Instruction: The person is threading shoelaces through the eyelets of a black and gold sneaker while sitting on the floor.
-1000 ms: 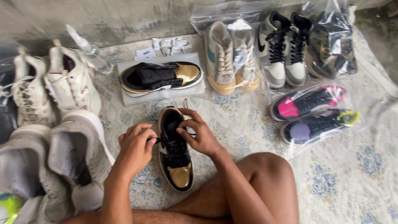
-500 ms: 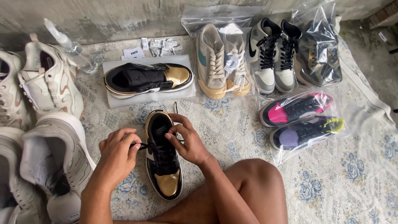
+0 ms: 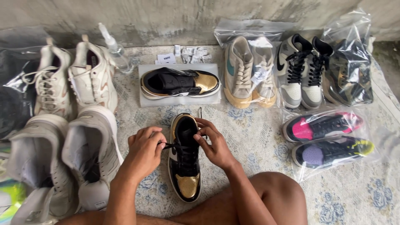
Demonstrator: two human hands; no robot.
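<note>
I sat on the patterned rug (image 3: 258, 137) with the black-and-gold sneaker (image 3: 184, 158) in front of me, its gold toe pointing toward me. My left hand (image 3: 143, 152) was pinched around one end of the black lace (image 3: 168, 145), and my right hand (image 3: 212, 141) gripped the other end at the collar. Its matching sneaker (image 3: 180, 83) lay on its side on a white sheet just beyond. White sneakers (image 3: 71, 79) sat to my left, and bagged pairs (image 3: 325, 135) to my right.
</note>
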